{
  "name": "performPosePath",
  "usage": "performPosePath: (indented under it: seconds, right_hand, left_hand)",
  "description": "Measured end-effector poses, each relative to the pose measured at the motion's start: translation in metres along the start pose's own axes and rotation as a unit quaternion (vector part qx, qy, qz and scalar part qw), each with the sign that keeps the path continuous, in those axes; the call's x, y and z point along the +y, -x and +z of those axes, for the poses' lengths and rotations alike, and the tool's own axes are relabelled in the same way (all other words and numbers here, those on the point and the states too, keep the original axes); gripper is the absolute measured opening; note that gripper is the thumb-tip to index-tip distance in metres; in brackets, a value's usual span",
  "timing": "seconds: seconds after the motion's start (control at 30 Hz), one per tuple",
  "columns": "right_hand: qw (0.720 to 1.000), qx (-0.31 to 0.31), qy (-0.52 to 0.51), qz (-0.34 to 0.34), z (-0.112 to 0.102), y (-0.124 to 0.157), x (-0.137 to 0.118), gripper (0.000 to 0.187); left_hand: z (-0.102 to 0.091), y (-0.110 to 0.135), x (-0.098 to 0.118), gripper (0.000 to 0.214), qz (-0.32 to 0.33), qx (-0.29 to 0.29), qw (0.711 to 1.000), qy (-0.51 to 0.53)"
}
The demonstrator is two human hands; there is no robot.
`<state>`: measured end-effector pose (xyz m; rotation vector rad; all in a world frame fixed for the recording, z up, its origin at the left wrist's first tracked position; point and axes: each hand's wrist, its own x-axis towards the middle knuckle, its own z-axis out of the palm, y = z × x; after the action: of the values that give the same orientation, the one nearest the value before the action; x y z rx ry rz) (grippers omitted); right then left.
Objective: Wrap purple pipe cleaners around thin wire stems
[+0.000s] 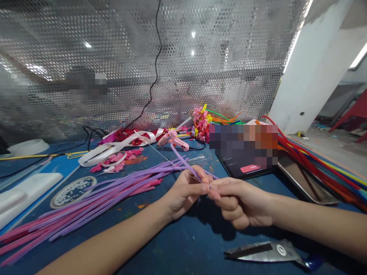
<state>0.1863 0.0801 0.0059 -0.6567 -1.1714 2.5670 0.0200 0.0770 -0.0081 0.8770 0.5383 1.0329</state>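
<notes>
My left hand (pixel 186 193) is closed around a purple pipe cleaner (pixel 185 163), its thumb and fingers pinched together. A fuzzy length of the stem slants up and away from the grip, with a thin bare wire near it. Thumb and forefinger of my right hand (pixel 241 202) pinch the same piece, touching the left fingertips. The pinched spot itself is mostly hidden. Left of my hands lies a bundle of purple and pink pipe cleaners (pixel 114 191). Scissors (pixel 266 252) with a blue handle rest on the table below my right forearm.
A pink glue gun (pixel 173 140) stands behind my hands. White ribbon (pixel 114 147) and pink pieces (pixel 120 162) lie farther left. At the right are a tablet (pixel 243 173), a tray-like device (pixel 306 183) and colored stems (pixel 321 158). A perforated metal screen (pixel 114 76) closes the back.
</notes>
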Motion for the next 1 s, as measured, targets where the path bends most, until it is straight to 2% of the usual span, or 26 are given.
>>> performPosePath:
  seconds: [0.07,0.1,0.13,0.17,0.27,0.3,0.33,0.37,0.43,0.53,0.6,0.67,0.73,0.8,0.87,0.93,1.0]
  right_hand:
    - [0.995,0.051,0.074,-0.035,-0.001,-0.002,0.002,0.021]
    - [0.984,0.085,0.140,-0.068,-0.001,-0.003,0.003,0.022]
    - [0.960,0.121,0.226,-0.112,-0.003,-0.004,0.004,0.023]
    - [0.919,0.156,0.325,-0.161,-0.005,-0.005,0.006,0.023]
    - [0.741,0.240,0.572,-0.256,-0.010,-0.005,0.011,0.019]
    - [0.700,0.255,0.614,-0.261,-0.011,-0.004,0.012,0.019]
    - [0.678,0.266,0.635,-0.259,-0.011,-0.004,0.012,0.020]
    - [0.670,0.275,0.641,-0.254,-0.011,-0.004,0.012,0.021]
    - [0.680,0.296,0.619,-0.258,-0.009,-0.004,0.009,0.024]
    - [0.730,0.323,0.541,-0.266,-0.008,-0.007,0.005,0.027]
    - [0.771,0.334,0.481,-0.250,-0.011,-0.010,0.003,0.028]
    - [0.806,0.344,0.425,-0.228,-0.015,-0.012,0.002,0.028]
    - [0.831,0.350,0.374,-0.215,-0.017,-0.013,0.002,0.026]
    - [0.855,0.351,0.321,-0.207,-0.017,-0.013,0.003,0.026]
    - [0.888,0.334,0.247,-0.196,-0.014,-0.014,0.003,0.026]
    - [0.931,0.281,0.156,-0.171,-0.011,-0.013,0.003,0.025]
    - [0.970,0.199,0.065,-0.126,-0.009,-0.011,0.001,0.022]
  left_hand:
    - [0.001,-0.001,-0.002,0.029,0.017,0.045,0.999,-0.023]
    - [0.002,-0.001,-0.004,0.029,0.027,0.071,0.996,-0.040]
    - [0.003,-0.001,-0.005,0.030,0.041,0.095,0.993,-0.059]
    - [0.004,0.000,-0.006,0.030,0.056,0.119,0.988,-0.080]
    - [0.009,0.001,-0.010,0.032,0.100,0.180,0.970,-0.126]
    - [0.010,0.001,-0.011,0.033,0.111,0.194,0.966,-0.133]
    - [0.011,0.002,-0.012,0.032,0.119,0.202,0.963,-0.137]
    - [0.012,0.002,-0.012,0.029,0.124,0.202,0.961,-0.143]
    - [0.013,0.003,-0.011,0.021,0.139,0.193,0.958,-0.164]
    - [0.013,0.008,-0.011,0.012,0.149,0.173,0.941,-0.248]
    - [0.014,0.013,-0.013,0.026,0.141,0.155,0.914,-0.348]
    - [0.015,0.019,-0.016,0.051,0.138,0.114,0.882,-0.436]
    - [0.016,0.023,-0.019,0.067,0.147,0.063,0.870,-0.467]
    - [0.017,0.023,-0.018,0.063,0.147,0.046,0.881,-0.447]
    - [0.017,0.018,-0.014,0.048,0.139,0.075,0.902,-0.401]
    - [0.015,0.012,-0.010,0.030,0.129,0.115,0.922,-0.348]
    - [0.012,0.007,-0.008,0.017,0.124,0.150,0.939,-0.284]
